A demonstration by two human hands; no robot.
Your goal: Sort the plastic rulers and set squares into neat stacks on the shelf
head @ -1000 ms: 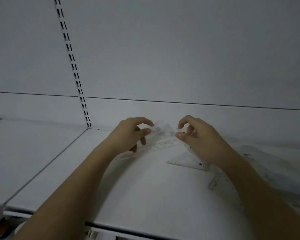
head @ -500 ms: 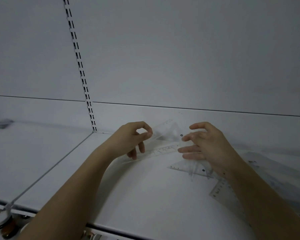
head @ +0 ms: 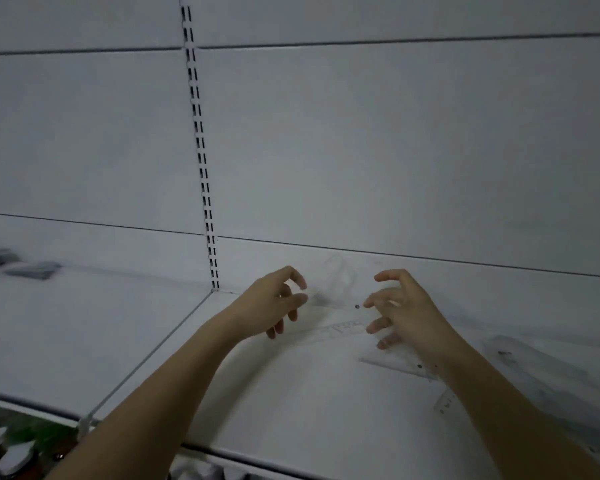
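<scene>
A clear plastic set square (head: 333,292) hangs a little above the white shelf (head: 291,393), pinched at its left corner by my left hand (head: 274,303). My right hand (head: 400,310) hovers just right of it with fingers spread, holding nothing. A clear ruler (head: 340,330) lies flat under both hands. Another clear set square (head: 400,363) rests on the shelf below my right wrist, and more transparent rulers and set squares (head: 541,368) lie scattered at the right, hard to tell apart.
The white back panel rises right behind the hands, with a slotted upright (head: 201,161) at the left. Dark flat items (head: 32,270) sit on the neighbouring shelf at far left. Jars (head: 11,459) stand on a lower level at bottom left.
My right hand let go of the clear set square and opened its fingers. My left hand kept its pinch on the piece. The view tilted up, so the hands appear lower.
</scene>
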